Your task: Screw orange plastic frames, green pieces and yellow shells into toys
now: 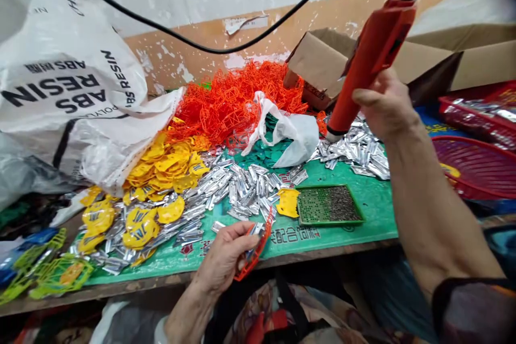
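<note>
Held piece [260,250], one; tool [360,67], one

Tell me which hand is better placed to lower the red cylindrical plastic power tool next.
Right hand, I'd judge: it holds that power tool, pointing downward, while the left hand holds a curved orange plastic part.

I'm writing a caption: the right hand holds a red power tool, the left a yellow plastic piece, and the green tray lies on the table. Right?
Not quite: in the head view, the left hand holds an orange plastic piece, not yellow. The right hand holds the red power tool, and the green tray lies on the table.
</note>
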A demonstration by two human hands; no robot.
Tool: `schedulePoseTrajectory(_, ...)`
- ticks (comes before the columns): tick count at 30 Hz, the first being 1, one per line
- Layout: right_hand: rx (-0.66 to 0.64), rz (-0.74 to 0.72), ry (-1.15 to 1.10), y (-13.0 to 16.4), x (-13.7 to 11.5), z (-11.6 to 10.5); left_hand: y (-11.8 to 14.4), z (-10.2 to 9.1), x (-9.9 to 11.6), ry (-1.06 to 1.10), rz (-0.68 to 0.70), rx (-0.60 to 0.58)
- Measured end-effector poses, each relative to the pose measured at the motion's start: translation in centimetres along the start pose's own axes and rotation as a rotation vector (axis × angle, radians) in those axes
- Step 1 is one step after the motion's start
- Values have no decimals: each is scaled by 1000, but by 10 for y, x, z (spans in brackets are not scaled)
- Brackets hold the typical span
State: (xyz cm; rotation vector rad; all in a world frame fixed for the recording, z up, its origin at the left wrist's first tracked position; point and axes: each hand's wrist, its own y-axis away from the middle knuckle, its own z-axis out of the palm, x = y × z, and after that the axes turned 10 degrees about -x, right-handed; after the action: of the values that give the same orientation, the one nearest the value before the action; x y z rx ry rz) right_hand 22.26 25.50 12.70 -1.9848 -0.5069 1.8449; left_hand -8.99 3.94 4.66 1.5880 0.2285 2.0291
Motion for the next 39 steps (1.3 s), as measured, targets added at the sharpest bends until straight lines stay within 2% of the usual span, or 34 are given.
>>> schedulePoseTrajectory(2,-154,112,-86,-10,-1,17,1,2,-1,53,-8,-10)
schedulePoseTrajectory(3,-184,150,-124,-11,-2,24,1,3,-2,71,-10,-14)
schedulePoseTrajectory(5,-138,159,-181,-10,-3,36,1,5,-5,85,-15,-28)
schedulePoseTrajectory(8,-18,94,-158,4,-11,44,0,7,-9,89,-29,-61)
schedulePoseTrajectory(14,-25,133,-181,65,-32,44,-5,18,-13,143,-78,-133)
schedulePoseTrajectory(17,6,162,-199,92,-27,46,-8,26,-15,150,-98,-138)
schedulePoseTrajectory(20,54,172,-199,106,-17,50,-10,32,-15,194,-120,-162)
schedulePoseTrajectory(33,71,199,-92,116,5,54,-13,41,-10,355,-205,-118)
schedulePoseTrajectory(39,68,196,-145,118,8,55,-14,42,-11,354,-214,-102)
